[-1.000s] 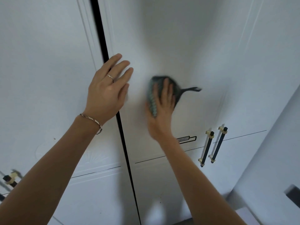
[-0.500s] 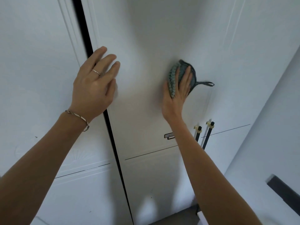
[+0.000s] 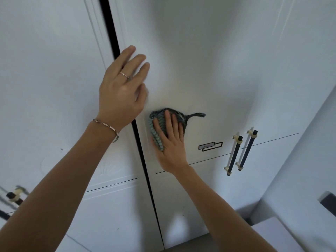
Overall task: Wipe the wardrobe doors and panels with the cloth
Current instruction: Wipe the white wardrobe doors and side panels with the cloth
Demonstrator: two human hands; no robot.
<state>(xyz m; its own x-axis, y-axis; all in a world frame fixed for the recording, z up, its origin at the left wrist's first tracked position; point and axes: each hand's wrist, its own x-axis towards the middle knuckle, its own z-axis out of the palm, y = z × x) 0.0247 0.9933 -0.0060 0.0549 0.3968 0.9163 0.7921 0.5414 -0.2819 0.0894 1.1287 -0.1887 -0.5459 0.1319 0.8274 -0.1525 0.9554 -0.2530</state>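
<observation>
A white wardrobe door fills the middle of the view, with a dark vertical gap at its left edge. My right hand presses a dark grey and teal knitted cloth flat against this door, fingers straight; the cloth's loop sticks out to the right. My left hand, wearing a ring and a bracelet, rests flat with straight fingers across the gap, fingertips on the same door. A second white door stands to the left.
Two dark bar handles are mounted to the right of the cloth, beside a small label. Another handle shows at the lower left. A white wall or panel angles in at the right, with a dark fitting.
My right hand has slid the cloth down and left across the door, close to the dark gap. My left hand has kept its place on the door.
</observation>
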